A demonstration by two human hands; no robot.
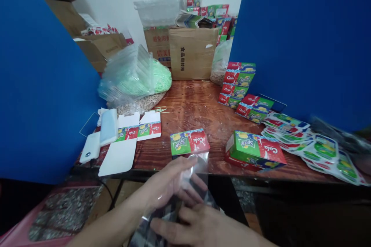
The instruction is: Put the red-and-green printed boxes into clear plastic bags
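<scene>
Below the table's front edge, my left hand and my right hand both grip a clear plastic bag. The left hand's fingers pinch its upper part, while the right hand lies under it with fingers curled on the film. The bag's top edge reaches up in front of a small green and red Sprite/Cola box standing at the table edge. A larger box of the same print lies to its right.
The wooden table carries an unfolded flat carton, a white phone, stacked small boxes, flat printed blanks, and a bag of green straws. Blue panels flank both sides. Cardboard boxes stand behind.
</scene>
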